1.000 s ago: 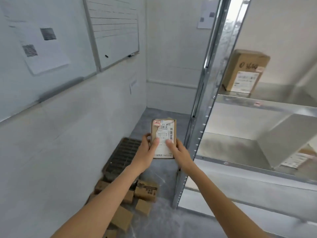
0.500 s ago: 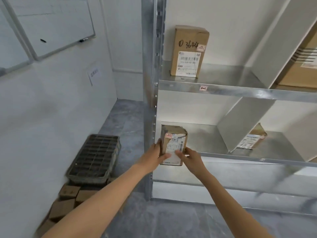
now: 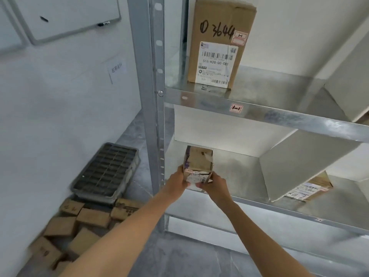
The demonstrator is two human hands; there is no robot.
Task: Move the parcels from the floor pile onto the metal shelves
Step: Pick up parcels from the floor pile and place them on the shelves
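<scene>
A: Which step is this?

B: Placing, I'd say. Both hands hold one small parcel point(image 3: 197, 168) at the front left of the lower shelf point(image 3: 237, 172), close beside the upright post point(image 3: 147, 96). The left hand point(image 3: 176, 181) wraps its left side and the right hand point(image 3: 214, 183) its right, so each grip is closed around the cardboard, thumbs on the labelled face.

A: Is it down yet?

B: I cannot tell for sure. Its far end reaches over the shelf's front edge, but the near bottom edge is hidden behind the fingers.

A: What does the next move call for?

B: Probably a short push inward until the base sits flat on the metal, then letting both hands go. There's bare shelf behind it up to the slanted divider point(image 3: 303, 164).

A: And the rest?

B: The floor pile point(image 3: 79, 222) lies well apart at lower left with plenty of boxes. One tall parcel point(image 3: 219, 45) stands on the upper shelf point(image 3: 279, 90), and another lies beyond the divider.
</scene>
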